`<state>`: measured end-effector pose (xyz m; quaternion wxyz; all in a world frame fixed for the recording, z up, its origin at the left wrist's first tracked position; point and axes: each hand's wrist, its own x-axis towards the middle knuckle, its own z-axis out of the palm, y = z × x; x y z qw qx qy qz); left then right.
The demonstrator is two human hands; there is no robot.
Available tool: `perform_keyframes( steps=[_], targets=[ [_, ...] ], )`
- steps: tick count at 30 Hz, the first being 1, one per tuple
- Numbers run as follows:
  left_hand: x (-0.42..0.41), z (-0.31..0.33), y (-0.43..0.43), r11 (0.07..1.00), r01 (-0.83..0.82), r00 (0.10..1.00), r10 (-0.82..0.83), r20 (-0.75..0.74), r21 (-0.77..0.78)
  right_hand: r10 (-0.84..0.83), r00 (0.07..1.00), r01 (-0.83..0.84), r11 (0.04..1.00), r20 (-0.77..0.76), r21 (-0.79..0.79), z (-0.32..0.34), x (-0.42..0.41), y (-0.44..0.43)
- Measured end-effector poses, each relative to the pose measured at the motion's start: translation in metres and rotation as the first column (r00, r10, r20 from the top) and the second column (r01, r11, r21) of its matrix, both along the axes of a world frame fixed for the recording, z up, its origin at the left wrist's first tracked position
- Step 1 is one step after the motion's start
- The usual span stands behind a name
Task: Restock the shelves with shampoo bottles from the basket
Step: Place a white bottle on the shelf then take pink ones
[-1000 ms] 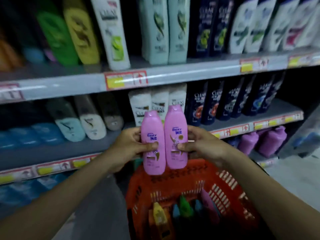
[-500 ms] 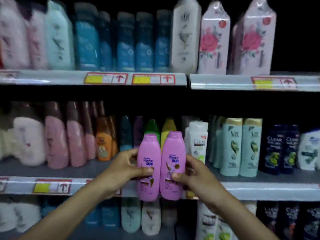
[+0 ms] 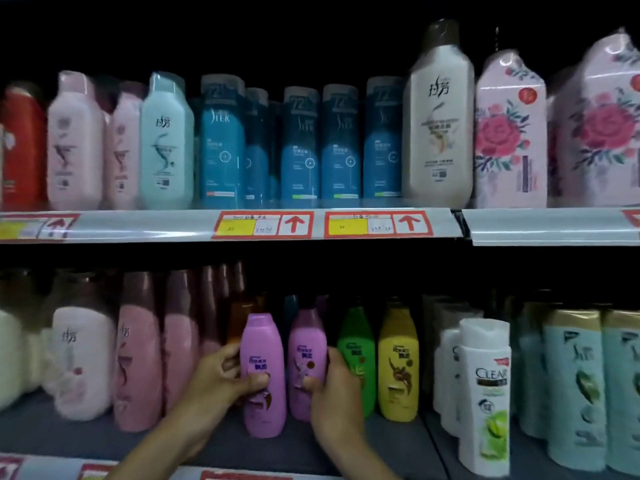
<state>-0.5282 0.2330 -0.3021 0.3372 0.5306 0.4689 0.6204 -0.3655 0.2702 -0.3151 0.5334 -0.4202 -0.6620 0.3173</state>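
Observation:
Two purple Rejoice shampoo bottles stand upright over the grey lower shelf [image 3: 86, 434], side by side. My left hand [image 3: 221, 379] grips the left purple bottle [image 3: 262, 344], thumb across its label. My right hand [image 3: 329, 393] grips the right purple bottle [image 3: 306, 341], which sits slightly deeper, next to a green bottle [image 3: 356, 348]. The bottles' bases seem to touch the shelf. The basket is out of view.
A yellow bottle [image 3: 398, 365] stands right of the green one, then white Clear bottles [image 3: 485, 393] and pale teal bottles [image 3: 581, 393]. Pink and brown-capped bottles [image 3: 138, 358] fill the left. The upper shelf [image 3: 138, 225] carries blue, pink and floral packs.
Both hands carried the two purple bottles from above the orange basket up to the lower shelf and pushed them in beside the green bottle. The view rose, and the basket dropped out of sight.

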Motion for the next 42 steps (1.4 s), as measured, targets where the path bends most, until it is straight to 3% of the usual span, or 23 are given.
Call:
perform_keyframes(
  steps=[6, 12, 25, 42],
  targets=[
    [0.002, -0.014, 0.015, 0.996, 0.071, 0.997, -0.071, -0.007, 0.046, 0.053, 0.99, -0.057, 0.998, 0.133, 0.03, 0.001, -0.001, 0.009],
    [0.012, -0.026, 0.023, 0.974, 0.225, 0.974, -0.225, -0.022, -0.002, 0.103, 0.947, -0.111, 0.994, 0.306, 0.009, -0.01, 0.027, -0.014],
    [0.073, -0.032, 0.036, 0.998, -0.051, 0.993, 0.048, -0.111, -0.022, 0.08, 0.913, -0.084, 0.996, 0.401, -0.007, -0.018, 0.07, -0.01],
    [0.077, -0.024, 0.053, 0.988, -0.05, 0.995, 0.036, -0.097, -0.147, 0.088, 0.865, -0.099, 0.995, 0.494, -0.002, -0.013, 0.09, -0.013]
  ],
)
